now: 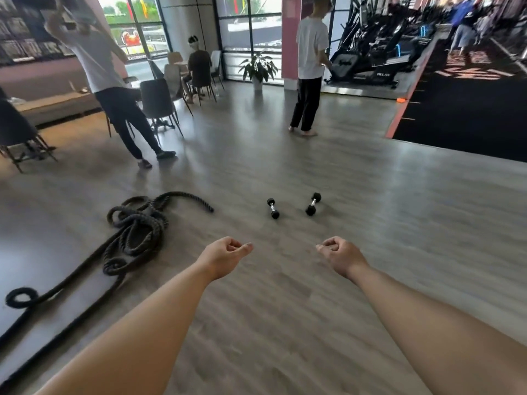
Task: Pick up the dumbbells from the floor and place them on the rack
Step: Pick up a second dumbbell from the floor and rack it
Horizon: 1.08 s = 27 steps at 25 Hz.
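Note:
Two small black dumbbells with chrome handles lie on the wooden floor ahead of me. The left dumbbell and the right dumbbell rest a short gap apart, angled toward each other at the near ends. My left hand is stretched forward below the left dumbbell, fingers loosely curled with nothing in them. My right hand mirrors it below the right dumbbell, also curled and holding nothing. Both hands are well short of the dumbbells. No rack shows.
A thick black battle rope lies coiled on the floor to the left. A person in a white shirt stands beyond the dumbbells, another person at left near chairs. A black mat covers the floor at right.

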Each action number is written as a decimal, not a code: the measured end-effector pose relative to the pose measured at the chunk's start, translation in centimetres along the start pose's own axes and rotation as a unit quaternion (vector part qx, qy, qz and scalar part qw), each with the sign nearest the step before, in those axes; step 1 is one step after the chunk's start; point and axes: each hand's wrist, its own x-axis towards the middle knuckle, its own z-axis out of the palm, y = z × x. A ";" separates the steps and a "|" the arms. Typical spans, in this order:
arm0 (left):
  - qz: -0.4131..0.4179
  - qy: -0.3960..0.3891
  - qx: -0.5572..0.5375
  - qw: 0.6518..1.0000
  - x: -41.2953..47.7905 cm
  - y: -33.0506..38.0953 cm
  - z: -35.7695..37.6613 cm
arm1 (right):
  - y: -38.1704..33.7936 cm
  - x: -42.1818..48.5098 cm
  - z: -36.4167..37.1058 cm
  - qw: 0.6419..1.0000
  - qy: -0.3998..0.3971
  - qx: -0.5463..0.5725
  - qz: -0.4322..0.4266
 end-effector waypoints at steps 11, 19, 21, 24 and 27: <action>-0.012 -0.026 -0.046 0.999 25.8 3.5 -2.3 | -6.4 24.2 3.6 1.000 0.000 -0.005 0.030; 0.025 -0.051 0.000 0.998 49.3 10.9 -7.2 | -14.6 42.6 5.2 0.996 0.018 0.077 0.040; 0.025 -0.061 0.018 0.998 54.0 12.3 -6.2 | -14.3 47.1 5.4 0.995 0.016 0.081 0.051; 0.021 -0.057 0.016 0.998 60.3 14.3 -4.8 | -14.0 54.7 4.8 0.992 0.016 0.108 0.067; 0.007 -0.045 0.012 0.999 65.7 17.4 -4.2 | -14.0 62.2 3.6 0.988 0.011 0.132 0.076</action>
